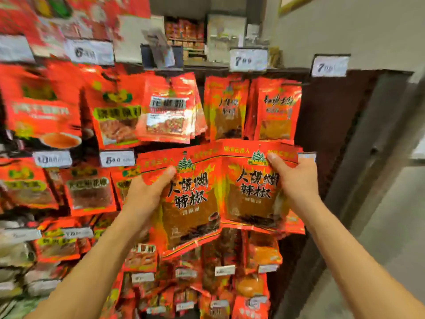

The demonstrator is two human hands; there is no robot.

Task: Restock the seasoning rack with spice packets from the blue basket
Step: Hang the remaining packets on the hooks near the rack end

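Two hands (pixel 147 192) (pixel 296 180) grip red spice packets (pixel 220 194) before the rack (pixel 253 71).

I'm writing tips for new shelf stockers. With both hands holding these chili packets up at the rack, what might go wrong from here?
1. The left hand and right hand each hold a sheaf of chili packets; rear ones may slip out unnoticed.
2. The hanging packets directly above look alike, but neighbouring rows differ, so mis-hanging seems possible.
3. With both hands full, threading onto a peg may prove awkward.
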